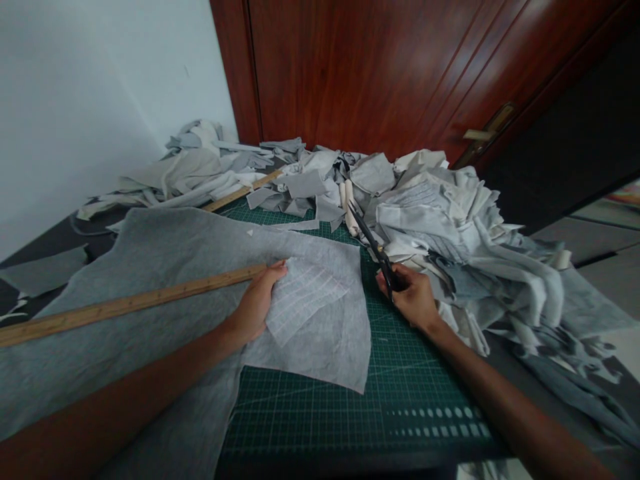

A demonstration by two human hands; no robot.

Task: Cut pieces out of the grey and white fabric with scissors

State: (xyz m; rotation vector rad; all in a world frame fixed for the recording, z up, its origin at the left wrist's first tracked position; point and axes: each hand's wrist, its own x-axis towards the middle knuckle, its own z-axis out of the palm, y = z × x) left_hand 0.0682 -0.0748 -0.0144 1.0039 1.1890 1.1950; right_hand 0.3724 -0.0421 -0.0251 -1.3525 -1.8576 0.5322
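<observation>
My left hand [261, 299] is closed on the edge of a small striped grey fabric piece [306, 297], which lies over a larger grey cloth panel [185, 247]. A wooden ruler [130, 305] rests across the panel, its right end meeting my left fingers. Off the panel's right edge, my right hand [411, 293] grips the handles of black scissors [374, 247]. Their blades point up and away, towards the scraps, and look closed. A green cutting mat [300, 413] lies beneath the panel.
Heaped grey and white fabric scraps [430, 213] cover the table's right and back. More cloth [185, 170] is piled at the back left, beside a second wooden ruler [243, 191]. Behind stand a white wall [100, 100] and a brown wooden door [360, 73] with a metal handle.
</observation>
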